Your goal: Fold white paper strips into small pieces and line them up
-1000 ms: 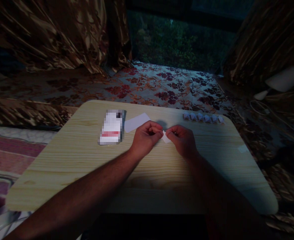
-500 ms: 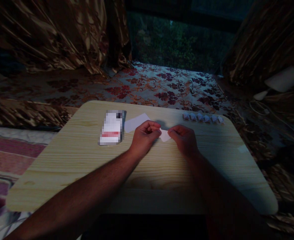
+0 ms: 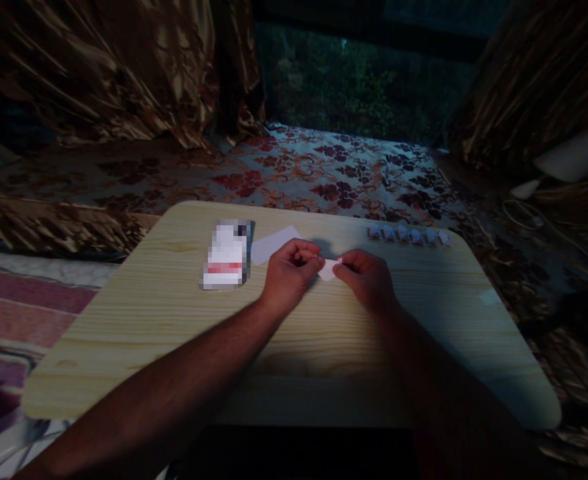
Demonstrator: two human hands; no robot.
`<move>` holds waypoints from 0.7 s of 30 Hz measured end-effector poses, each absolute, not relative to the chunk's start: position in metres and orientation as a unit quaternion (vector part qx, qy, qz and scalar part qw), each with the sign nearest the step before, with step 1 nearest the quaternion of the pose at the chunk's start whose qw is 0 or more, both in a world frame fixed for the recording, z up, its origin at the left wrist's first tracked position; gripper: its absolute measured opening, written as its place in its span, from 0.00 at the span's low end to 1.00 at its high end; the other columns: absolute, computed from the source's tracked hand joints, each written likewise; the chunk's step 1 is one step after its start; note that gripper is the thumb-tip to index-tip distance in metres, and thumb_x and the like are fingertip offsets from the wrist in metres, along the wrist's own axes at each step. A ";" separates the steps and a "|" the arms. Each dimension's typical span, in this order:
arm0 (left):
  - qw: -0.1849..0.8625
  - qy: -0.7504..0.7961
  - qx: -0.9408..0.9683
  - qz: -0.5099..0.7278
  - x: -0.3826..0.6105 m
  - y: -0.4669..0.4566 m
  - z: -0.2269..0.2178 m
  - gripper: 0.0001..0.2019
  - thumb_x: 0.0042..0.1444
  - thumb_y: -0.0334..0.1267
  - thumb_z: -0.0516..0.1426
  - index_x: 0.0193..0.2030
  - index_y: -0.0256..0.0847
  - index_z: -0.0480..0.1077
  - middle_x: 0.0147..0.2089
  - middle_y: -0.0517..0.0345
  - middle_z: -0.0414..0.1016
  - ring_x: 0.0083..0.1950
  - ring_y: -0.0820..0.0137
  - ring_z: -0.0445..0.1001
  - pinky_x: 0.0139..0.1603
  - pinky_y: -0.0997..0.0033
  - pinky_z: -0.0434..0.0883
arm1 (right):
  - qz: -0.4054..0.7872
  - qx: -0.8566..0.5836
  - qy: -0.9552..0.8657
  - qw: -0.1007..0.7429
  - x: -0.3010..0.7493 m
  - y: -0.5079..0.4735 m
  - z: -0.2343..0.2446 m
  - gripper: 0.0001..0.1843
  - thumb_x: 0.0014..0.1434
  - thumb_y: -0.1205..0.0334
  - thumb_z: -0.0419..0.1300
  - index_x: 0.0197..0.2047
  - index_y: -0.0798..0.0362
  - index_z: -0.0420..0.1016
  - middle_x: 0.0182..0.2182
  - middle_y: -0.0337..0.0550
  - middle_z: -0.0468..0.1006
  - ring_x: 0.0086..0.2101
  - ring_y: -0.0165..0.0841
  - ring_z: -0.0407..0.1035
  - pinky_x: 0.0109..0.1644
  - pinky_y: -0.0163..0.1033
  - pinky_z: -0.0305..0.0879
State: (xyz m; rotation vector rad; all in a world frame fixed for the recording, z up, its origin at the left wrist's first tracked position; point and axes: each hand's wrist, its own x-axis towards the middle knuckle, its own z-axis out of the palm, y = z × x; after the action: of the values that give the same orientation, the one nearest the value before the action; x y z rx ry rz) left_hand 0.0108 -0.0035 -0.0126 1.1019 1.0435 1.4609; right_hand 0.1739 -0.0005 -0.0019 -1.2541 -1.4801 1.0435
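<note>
Between my two hands is a small piece of white paper (image 3: 329,269), held a little above the wooden table (image 3: 174,333). My left hand (image 3: 294,270) pinches its left end between thumb and fingers. At its right end, my right hand (image 3: 367,277) pinches it the same way, with a small tip of paper standing up by the thumb. The paper looks folded, but its creases are too dim to make out. Behind my left hand lies a flat sheet of white paper (image 3: 273,245), partly covered by that hand.
A blurred-out white packet or phone-like object (image 3: 227,257) lies at the table's back left. Several small folded paper pieces (image 3: 408,235) stand in a row at the back right. A pale scrap (image 3: 489,297) lies near the right edge. Beyond is a flowered cloth (image 3: 334,167).
My right thumb has shifted slightly along the paper's right end, and the paper's outline has changed a little. Both hands keep hold; the whole view has moved slightly.
</note>
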 end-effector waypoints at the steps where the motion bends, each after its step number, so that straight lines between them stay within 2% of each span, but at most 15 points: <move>1: 0.494 0.430 0.453 0.605 0.011 -0.003 -0.013 0.09 0.47 0.33 0.65 0.37 0.39 0.73 0.28 0.62 0.75 0.29 0.76 0.71 0.33 0.75 0.68 | 0.424 -0.507 -0.598 0.452 0.174 0.000 -0.002 0.07 0.49 0.60 0.66 0.31 0.53 0.76 0.24 0.37 0.77 0.25 0.30 0.67 0.30 0.34 0.61; 12: 0.488 0.438 0.454 0.604 0.012 -0.004 -0.011 0.10 0.46 0.33 0.66 0.35 0.39 0.72 0.27 0.63 0.75 0.28 0.77 0.70 0.31 0.76 0.66 | 0.416 -0.503 -0.600 0.463 0.173 -0.002 0.000 0.06 0.51 0.59 0.64 0.28 0.53 0.76 0.21 0.36 0.73 0.24 0.29 0.65 0.28 0.34 0.59; 21: 0.488 0.443 0.489 0.572 0.013 -0.005 -0.013 0.10 0.46 0.34 0.66 0.36 0.38 0.73 0.29 0.60 0.75 0.28 0.75 0.71 0.32 0.74 0.68 | 0.400 -0.507 -0.601 0.471 0.172 0.000 -0.002 0.04 0.49 0.63 0.64 0.25 0.53 0.76 0.20 0.35 0.73 0.22 0.28 0.64 0.26 0.33 0.57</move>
State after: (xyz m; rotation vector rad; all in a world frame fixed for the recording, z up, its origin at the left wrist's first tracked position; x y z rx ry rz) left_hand 0.0131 -0.0048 -0.0128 1.1884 1.0763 1.3908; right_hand 0.1724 0.0000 -0.0016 -1.2415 -1.4731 0.9805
